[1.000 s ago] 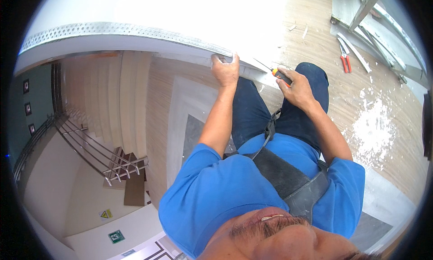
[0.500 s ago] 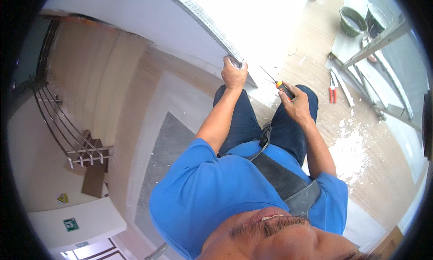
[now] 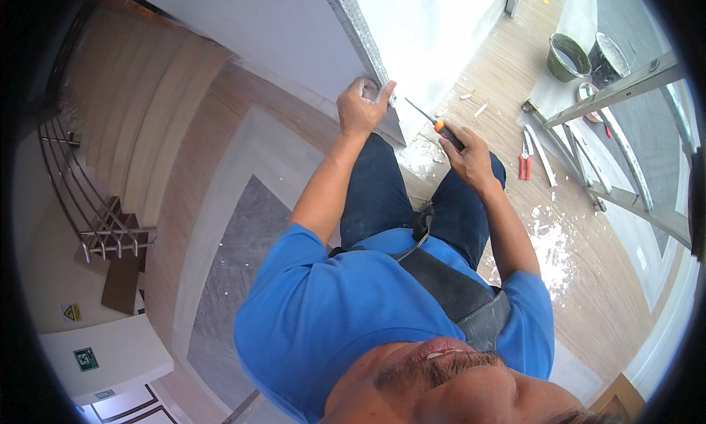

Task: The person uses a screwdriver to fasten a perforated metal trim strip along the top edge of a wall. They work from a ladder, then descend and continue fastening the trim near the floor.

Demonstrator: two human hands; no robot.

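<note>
Two bare hands are seen at work against a white wall corner. The left hand (image 3: 362,106) is closed around the lower end of a perforated metal corner bead (image 3: 353,27), which is pressed against the edge of the white wall (image 3: 257,19); the fingers are curled over the strip and the thumb is laid along its outer side. From this grip the bead runs upward and away along the wall edge. Just to the right of that grip, and slightly lower, the right hand (image 3: 467,159) is wrapped around the orange-and-black handle of a screwdriver (image 3: 434,122). The thin shaft is pointed up and to the left from the fist, towards the foot of the bead, though whether the tip touches the bead or the wall cannot be told.

Below both hands, dark blue trousers and a blue shirt are seen. Beyond the right hand, to its right, red-handled pliers (image 3: 525,158) are laid on the wooden floor (image 3: 588,291), with white plaster dust (image 3: 555,247) scattered nearer the knee. Further off on the same side, an aluminium ladder (image 3: 625,152) is spread across the floor, and two buckets (image 3: 588,55) are stood beside it. Well apart to the left of the left hand, a stair with a metal railing (image 3: 95,225) is visible.
</note>
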